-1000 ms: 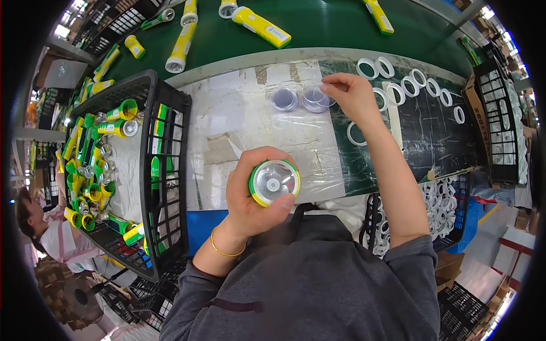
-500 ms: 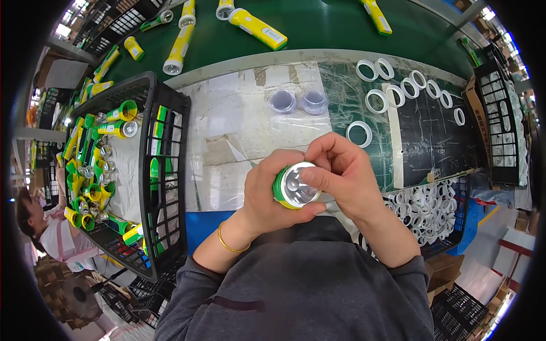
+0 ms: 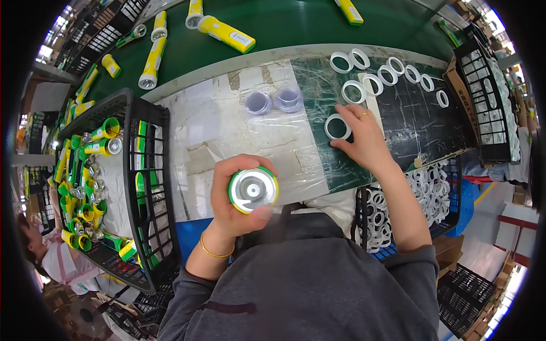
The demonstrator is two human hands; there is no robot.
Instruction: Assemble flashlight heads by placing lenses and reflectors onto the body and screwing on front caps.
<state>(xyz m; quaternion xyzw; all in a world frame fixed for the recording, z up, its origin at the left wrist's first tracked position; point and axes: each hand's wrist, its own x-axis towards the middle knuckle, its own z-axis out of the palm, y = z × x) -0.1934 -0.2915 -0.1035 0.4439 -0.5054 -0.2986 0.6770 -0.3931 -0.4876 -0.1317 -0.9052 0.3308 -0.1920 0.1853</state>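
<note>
My left hand [image 3: 228, 196] is wrapped round a flashlight [image 3: 254, 190] with a green and yellow rim, its shiny round reflector facing up. The flashlight's body is hidden in the palm. Farther right, my right hand [image 3: 367, 139] reaches over the green part of the worktop. Its thumb and fingers are at opposite edges of a white ring [image 3: 326, 128], which lies flat on the surface. Beyond the left hand stand two clear plastic round pieces [image 3: 257, 103] [image 3: 288, 100], side by side.
Several white rings [image 3: 354, 91] lie at the far right. A black crate [image 3: 162, 187] of flashlight parts stands left; another crate of white rings [image 3: 418, 187] sits low right. Yellow flashlights [image 3: 227, 34] lie on the green belt [image 3: 296, 25]. A person [image 3: 40, 241] is at far left.
My right hand has left the flashlight's reflector and moved right to the white ring. My left hand keeps the flashlight, turned more squarely upward. The whole view has shifted.
</note>
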